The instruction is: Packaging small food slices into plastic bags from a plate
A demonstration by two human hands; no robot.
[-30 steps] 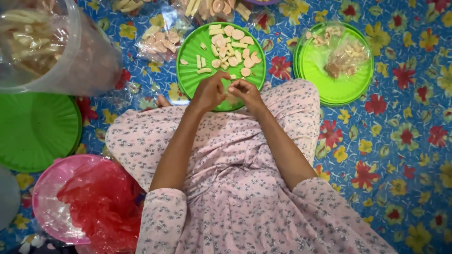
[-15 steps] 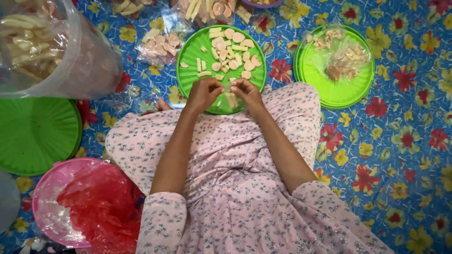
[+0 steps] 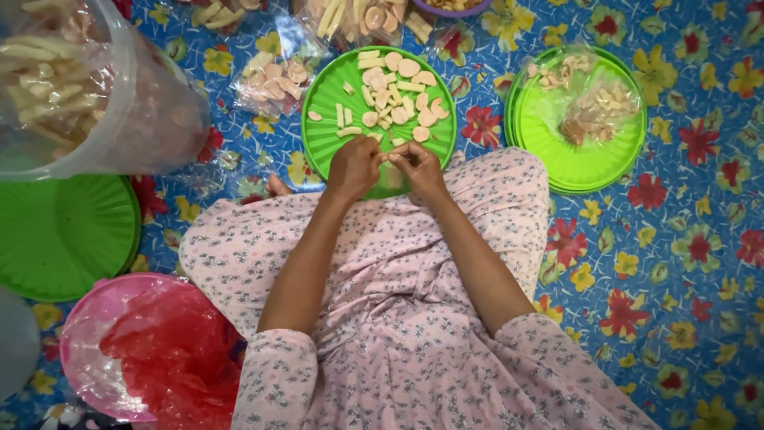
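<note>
L hand (image 3: 354,167) + R hand (image 3: 415,166) pinched together on small pale piece at near rim of plate (image 3: 322,135). Approx 20 cut pieces (image 3: 395,87) on plate; bags (image 3: 274,76) w/ more beside, looks part done.

- Left hand (image 3: 354,166) and right hand (image 3: 418,166) meet at near rim of green plate (image 3: 322,131), fingertips pinching a small pale piece (image 3: 391,158)
- Plate holds cut pale slices (image 3: 394,95)
- Second green plate (image 3: 577,163) to the right, with clear bags (image 3: 593,103) of pieces
- Clear tub (image 3: 103,95) upper left, pale sticks inside
- Pink bowl (image 3: 91,338) with red bag (image 3: 171,358) lower left
- Floral mat (image 3: 684,263) underneath
</note>
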